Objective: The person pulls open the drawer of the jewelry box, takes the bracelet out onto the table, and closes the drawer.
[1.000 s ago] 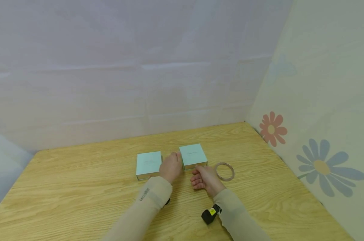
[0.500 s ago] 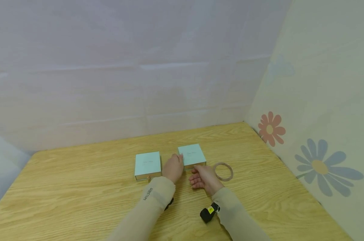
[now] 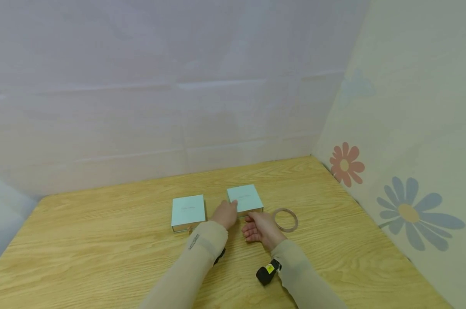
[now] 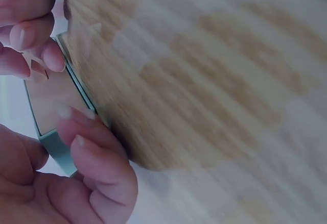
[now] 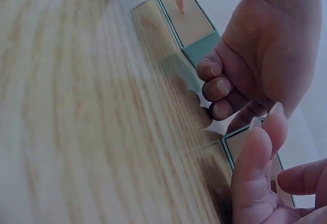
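A flat mint-green drawer box (image 3: 244,196) with a tan front lies on the wooden table, right of centre. My left hand (image 3: 226,213) grips its left front corner, thumb on the lid and fingers curled beside it. At the front, my right hand (image 3: 261,228) has thumb and forefinger together around a small pull tab (image 4: 39,69), its other fingers loosely curled. The fingertips partly cover that tab in the left wrist view. To the left lies a matching box (image 3: 188,209), whose leaf-shaped tab (image 5: 179,3) shows in the right wrist view.
A thin brownish ring (image 3: 296,221) lies flat on the table (image 3: 101,249) just right of my right hand. A pale curtain (image 3: 140,107) hangs behind the table, and a flower-printed wall sheet (image 3: 410,128) borders the right edge.
My left hand has moved right from between the two boxes, and its thumb is now on the right box's lid. The right hand stays at that box's front.
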### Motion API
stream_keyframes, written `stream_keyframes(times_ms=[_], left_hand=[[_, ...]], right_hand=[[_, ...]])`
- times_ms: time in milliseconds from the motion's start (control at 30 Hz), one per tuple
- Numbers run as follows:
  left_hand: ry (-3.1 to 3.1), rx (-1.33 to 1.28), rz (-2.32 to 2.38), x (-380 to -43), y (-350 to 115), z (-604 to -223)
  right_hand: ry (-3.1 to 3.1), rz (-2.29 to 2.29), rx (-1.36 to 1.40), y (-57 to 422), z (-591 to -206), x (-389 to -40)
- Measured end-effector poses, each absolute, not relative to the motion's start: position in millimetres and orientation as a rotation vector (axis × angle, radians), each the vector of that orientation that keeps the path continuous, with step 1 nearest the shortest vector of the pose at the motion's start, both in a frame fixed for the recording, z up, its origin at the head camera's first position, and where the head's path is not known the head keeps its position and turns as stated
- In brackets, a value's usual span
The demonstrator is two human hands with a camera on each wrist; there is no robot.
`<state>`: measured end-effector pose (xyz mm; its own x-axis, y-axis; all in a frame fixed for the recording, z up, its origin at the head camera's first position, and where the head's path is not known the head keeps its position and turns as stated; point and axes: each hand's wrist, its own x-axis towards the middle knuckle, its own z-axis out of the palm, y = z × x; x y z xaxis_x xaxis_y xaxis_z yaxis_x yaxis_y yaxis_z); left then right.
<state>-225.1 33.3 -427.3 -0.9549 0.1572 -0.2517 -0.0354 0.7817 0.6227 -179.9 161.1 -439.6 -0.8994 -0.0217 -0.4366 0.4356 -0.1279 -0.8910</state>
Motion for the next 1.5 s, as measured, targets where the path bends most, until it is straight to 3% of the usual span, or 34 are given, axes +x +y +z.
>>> stream_keyframes(times_ms=[267,1500], left_hand=[[2.779,0.297,0.596,-230.5,37.7,-424.0],[2.772,0.059,0.629,-232.7,39.5,-432.9]], right_hand=[[1.842,-2.089,0.469,159.6,-440.2,-182.2],[1.935,-1.907,0.425,163.6,-442.0,-187.9]])
